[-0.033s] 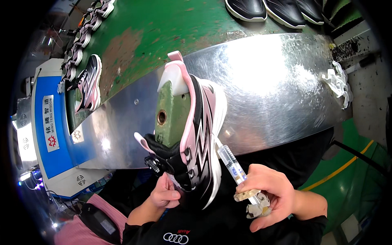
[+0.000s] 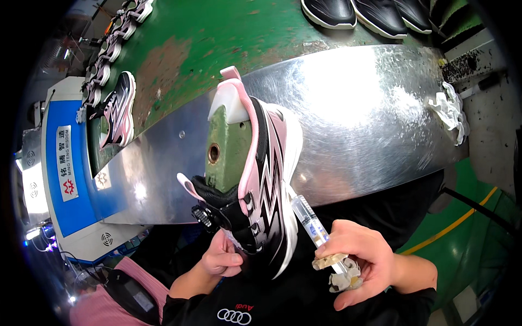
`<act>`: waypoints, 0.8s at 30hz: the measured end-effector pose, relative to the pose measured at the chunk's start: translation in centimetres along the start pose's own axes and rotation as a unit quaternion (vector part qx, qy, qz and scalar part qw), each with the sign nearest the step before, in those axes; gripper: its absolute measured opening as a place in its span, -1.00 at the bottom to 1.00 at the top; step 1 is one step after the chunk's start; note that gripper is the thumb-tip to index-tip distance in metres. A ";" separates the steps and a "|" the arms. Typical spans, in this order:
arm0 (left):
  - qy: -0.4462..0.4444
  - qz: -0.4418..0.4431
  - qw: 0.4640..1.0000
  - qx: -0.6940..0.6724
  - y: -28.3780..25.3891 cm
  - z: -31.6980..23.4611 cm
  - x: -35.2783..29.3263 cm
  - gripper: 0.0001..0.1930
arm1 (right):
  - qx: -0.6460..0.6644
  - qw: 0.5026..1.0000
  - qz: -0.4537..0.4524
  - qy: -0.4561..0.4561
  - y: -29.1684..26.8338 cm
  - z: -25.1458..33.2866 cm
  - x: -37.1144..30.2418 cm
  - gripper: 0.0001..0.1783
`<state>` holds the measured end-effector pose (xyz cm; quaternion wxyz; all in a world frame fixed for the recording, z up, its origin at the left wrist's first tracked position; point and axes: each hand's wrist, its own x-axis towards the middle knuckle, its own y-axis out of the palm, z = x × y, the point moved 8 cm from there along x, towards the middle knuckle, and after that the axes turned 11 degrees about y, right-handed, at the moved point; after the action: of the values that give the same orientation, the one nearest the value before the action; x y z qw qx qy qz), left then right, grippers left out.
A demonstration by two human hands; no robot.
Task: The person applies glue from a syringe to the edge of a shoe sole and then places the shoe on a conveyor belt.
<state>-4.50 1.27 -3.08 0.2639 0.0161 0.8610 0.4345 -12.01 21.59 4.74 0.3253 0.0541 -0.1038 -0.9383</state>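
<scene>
So the main thing here is a pink, black and white sneaker (image 2: 272, 163), held over the near edge of the metal worktop (image 2: 348, 141), heel toward the far side and toe toward the person. Can't tell if any of it is actually resting on something. There's a chunky green shoe form (image 2: 231, 146) filling the opening, with a round hole in it, plus a pink pull loop at the heel and another at the tongue. A black ridged dial (image 2: 202, 215) sits by the tongue.

Hands: the left hand (image 2: 222, 258) is curled up tight at the front of the shoe, thumb pressed against the fingers, gripping it down there (part of the grip is hidden behind the upper). The right hand (image 2: 356, 252) is wrapped around a clear syringe (image 2: 312, 220), which slants up to the sole's side. The nozzle is right at the sole edge, though I can't swear it's touching. Some tattered pale wrapping (image 2: 345, 277) is bunched around the grip end.

Elsewhere, similar sneakers (image 2: 119, 108) line the left edge of the green surface (image 2: 217, 32) beyond the metal, black shoes (image 2: 375, 16) sit toward its far right corner, and a crumpled white cloth or paper (image 2: 450, 111) is at the worktop's right edge.
</scene>
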 end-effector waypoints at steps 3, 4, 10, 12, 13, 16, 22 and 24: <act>-0.026 0.017 0.997 -0.071 0.8 1.0 0.3 -0.14 | -0.007 1.000 0.017 0.013 0.3 0.5 -0.7 -0.27; -0.051 0.019 0.995 -0.079 1.1 1.3 0.5 -0.14 | -0.009 1.000 0.018 0.018 0.5 0.7 -1.0 -0.25; -0.114 0.082 0.986 -0.087 2.5 3.2 1.7 -0.19 | -0.015 0.999 0.018 0.041 0.3 3.1 -2.6 -0.27; -0.128 0.117 0.979 -0.111 3.5 3.9 2.5 -0.27 | -0.034 0.997 0.032 0.058 0.3 4.0 -3.3 -0.27; -0.142 0.133 0.974 -0.120 3.8 4.2 2.7 -0.29 | -0.040 0.997 0.017 0.061 0.2 4.4 -3.8 -0.28; -0.177 0.136 0.965 -0.140 5.4 5.3 3.7 -0.42 | -0.064 0.996 0.024 0.061 0.3 5.8 -5.0 -0.30; -0.219 0.163 0.949 -0.158 7.1 7.5 5.8 -0.53 | -0.112 0.993 0.002 0.048 -0.2 8.1 -7.3 -0.34; -0.212 0.183 0.948 -0.155 7.5 8.1 6.7 -0.55 | -0.132 0.991 -0.011 0.037 -0.2 8.5 -7.9 -0.34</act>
<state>-7.97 13.61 -4.26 0.3554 0.2241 0.6898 0.5896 -7.38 27.99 13.22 0.3230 0.0465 0.0335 -0.9447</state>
